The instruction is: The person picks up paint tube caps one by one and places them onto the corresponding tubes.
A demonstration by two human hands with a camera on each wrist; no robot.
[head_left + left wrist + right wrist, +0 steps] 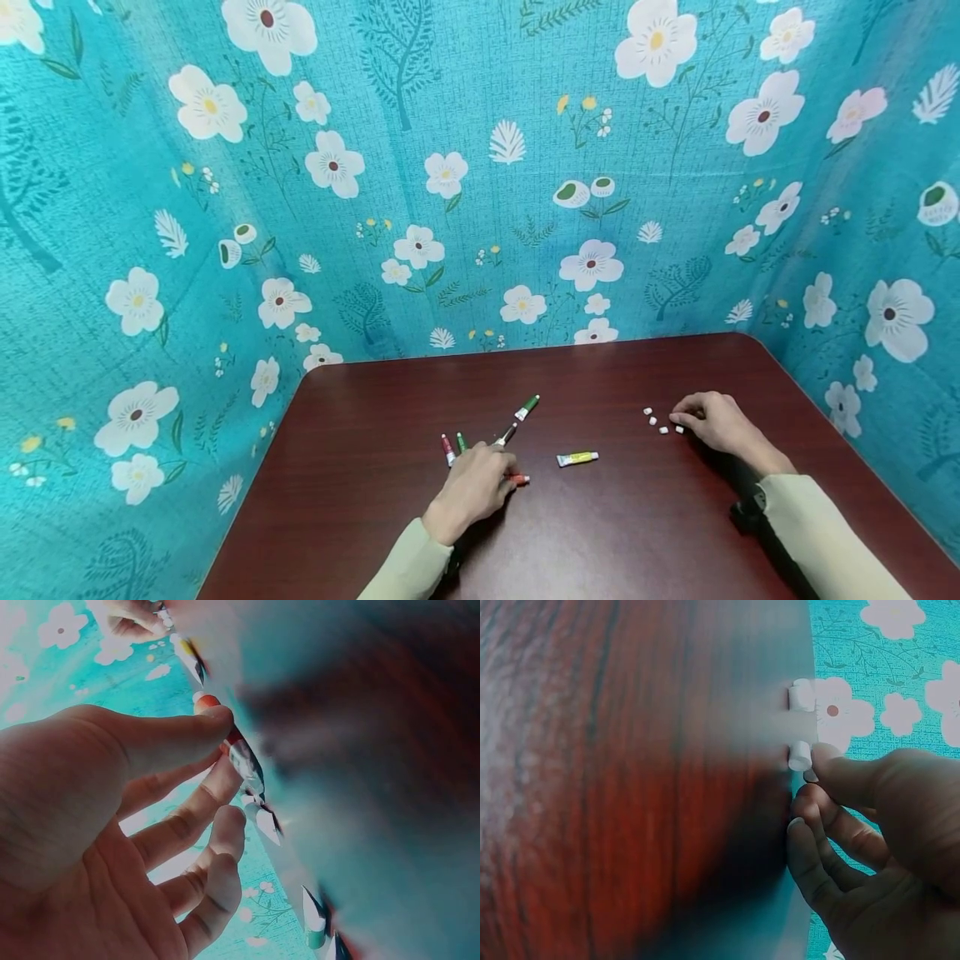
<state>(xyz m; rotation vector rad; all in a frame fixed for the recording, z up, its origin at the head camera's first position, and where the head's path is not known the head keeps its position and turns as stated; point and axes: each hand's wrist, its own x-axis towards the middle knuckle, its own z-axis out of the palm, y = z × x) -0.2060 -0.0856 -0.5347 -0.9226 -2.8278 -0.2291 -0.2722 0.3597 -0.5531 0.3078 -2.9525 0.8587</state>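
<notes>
In the head view my left hand (476,483) is at the centre of the table, its thumb and index finger pinching a small orange-red paint tube (519,479). The left wrist view shows the thumb on the tube (238,750) near its white cap, with the other fingers loosely bent. Over to the right, my right hand (720,423) is among several small white caps (663,431). Its thumb and index fingertips pinch one small white cap (811,776), mostly hidden by the fingers. Another white cap (800,756) stands right by the thumb tip.
Near the left hand lie a dark red tube (447,448), a green tube (461,442), a black tube (508,433) and another green tube (528,407). A yellow tube (577,458) lies between the hands. A flowered blue curtain (480,208) surrounds the dark wooden table (360,425).
</notes>
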